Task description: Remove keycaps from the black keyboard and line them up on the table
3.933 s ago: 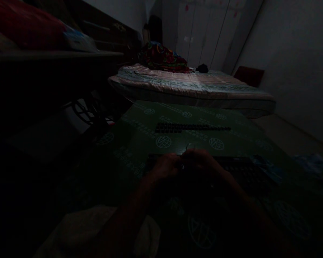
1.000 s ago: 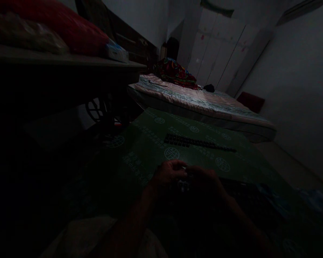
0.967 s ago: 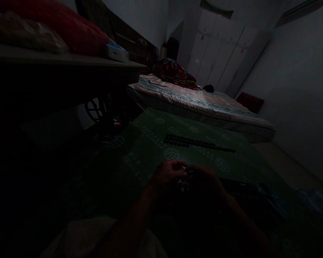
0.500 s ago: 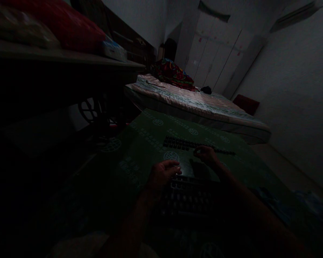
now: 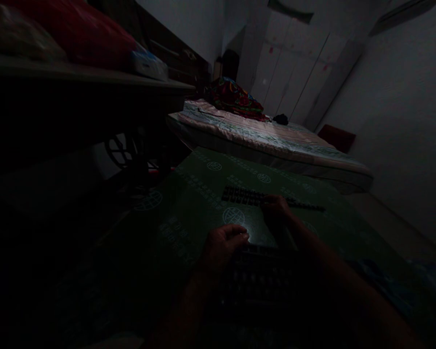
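In the dim light a dark keyboard (image 5: 265,283) lies on the green printed board in front of me. Past it, rows of small dark keycaps (image 5: 240,196) are lined up across the board. My right hand (image 5: 277,209) reaches to these rows, its fingers drawn together at the near row; whatever is between the fingertips is hidden. Just above the keyboard's upper left edge is my left hand (image 5: 225,245), thumb and fingers pinched. Anything it holds is too small and dark to make out.
The green board (image 5: 192,194) has white globe prints. Beyond it stands a bed (image 5: 269,140) with a red patterned blanket (image 5: 236,99). To the left is a table (image 5: 94,77) bearing a red bag (image 5: 87,36). Dark cloth (image 5: 381,281) lies at right.
My right hand has lowered to the keycap rows, its fingers now at the near row. The left hand stays pinched beside the keyboard. The view has shifted slightly.
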Motion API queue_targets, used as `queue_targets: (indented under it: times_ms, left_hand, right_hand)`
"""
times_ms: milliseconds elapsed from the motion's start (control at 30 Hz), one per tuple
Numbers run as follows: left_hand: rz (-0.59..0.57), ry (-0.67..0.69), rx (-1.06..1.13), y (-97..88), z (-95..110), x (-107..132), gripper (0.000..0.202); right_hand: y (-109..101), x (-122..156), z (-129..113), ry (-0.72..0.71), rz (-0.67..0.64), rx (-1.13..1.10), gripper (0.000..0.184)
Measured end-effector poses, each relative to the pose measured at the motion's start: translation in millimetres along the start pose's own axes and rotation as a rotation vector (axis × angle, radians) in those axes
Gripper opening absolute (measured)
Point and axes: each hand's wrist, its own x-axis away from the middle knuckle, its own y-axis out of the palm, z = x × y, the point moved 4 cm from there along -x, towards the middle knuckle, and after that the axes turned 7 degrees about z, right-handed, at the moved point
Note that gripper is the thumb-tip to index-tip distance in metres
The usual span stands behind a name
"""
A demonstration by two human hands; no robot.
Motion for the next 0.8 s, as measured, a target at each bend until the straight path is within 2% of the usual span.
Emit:
queue_targets:
  times_ms: [433, 800]
  left_hand:
    - [0.013, 0.004, -0.038, 0.5, 0.3, 1.2, 0.023]
    - [-0.026, 0.027, -0.046, 0.8, -1.1, -0.5, 0.022]
  right_hand:
    - [4.9, -3.7, 4.5, 0.013, 0.000, -0.016, 0.029]
    - [3.7, -3.7, 3.7, -0.026, 0.046, -0.029, 0.026]
